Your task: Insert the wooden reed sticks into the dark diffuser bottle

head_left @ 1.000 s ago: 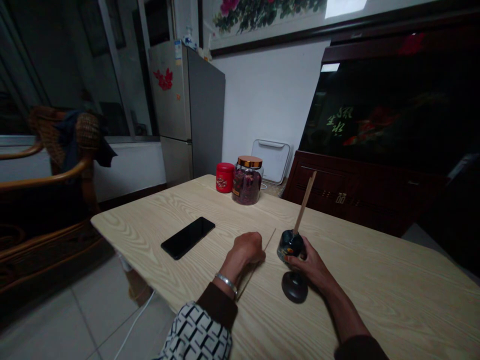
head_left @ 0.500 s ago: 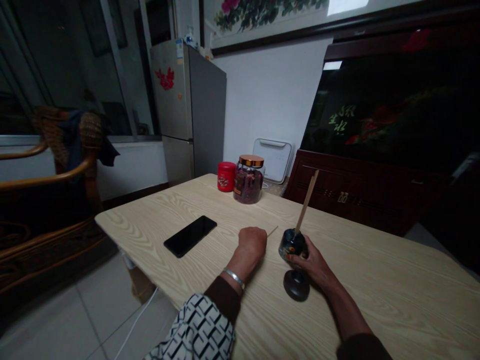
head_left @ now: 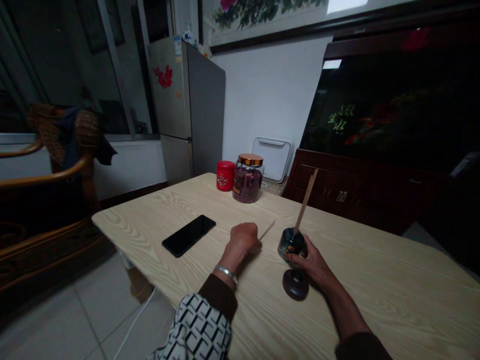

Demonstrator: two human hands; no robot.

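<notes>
Stick (head_left: 270,229) pinched in left hand (head_left: 242,244), well inside tabletop edge (head_left: 135,256).

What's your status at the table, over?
Left hand shut on thin splint. Right hand gripping dark ball, wooden stick tilted up from it, dark base below. Phone off left, not touching either hand.

The left hand (head_left: 245,242) hides most of a thin stick (head_left: 268,230), so how the fingers hold it cannot be seen. The right hand (head_left: 311,262) covers one side of a dark round object (head_left: 290,244). The top edge cuts off the painting (head_left: 262,12), and the red tin's (head_left: 225,175) markings are too small to read.
</notes>
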